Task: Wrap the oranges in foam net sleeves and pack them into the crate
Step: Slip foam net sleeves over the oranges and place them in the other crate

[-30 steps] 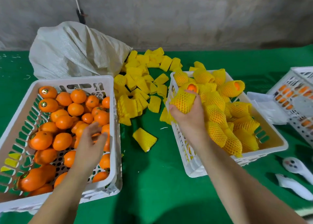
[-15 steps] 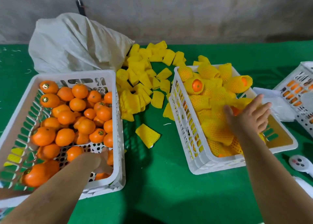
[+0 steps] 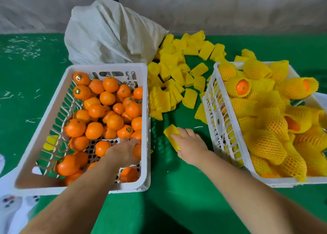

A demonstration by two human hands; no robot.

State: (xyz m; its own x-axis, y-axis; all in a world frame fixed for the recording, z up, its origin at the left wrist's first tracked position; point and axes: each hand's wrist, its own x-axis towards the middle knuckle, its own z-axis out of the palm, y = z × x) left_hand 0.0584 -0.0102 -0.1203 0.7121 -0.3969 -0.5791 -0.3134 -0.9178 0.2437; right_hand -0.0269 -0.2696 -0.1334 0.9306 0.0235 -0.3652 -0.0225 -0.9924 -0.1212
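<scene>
Left hand point(image 3: 123, 151) fingers hidden over an orange point(image 3: 137, 150); right crate point(image 3: 221, 127) cut by frame edge

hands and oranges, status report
Left hand down in the loose-orange crate, grip on an orange unclear. Right hand on a lone foam sleeve. Packing crate heaped with wrapped fruit; nothing blocking.

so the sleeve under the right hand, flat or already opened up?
Flat: the foam sleeve lies collapsed on the green table under the right hand.
</scene>
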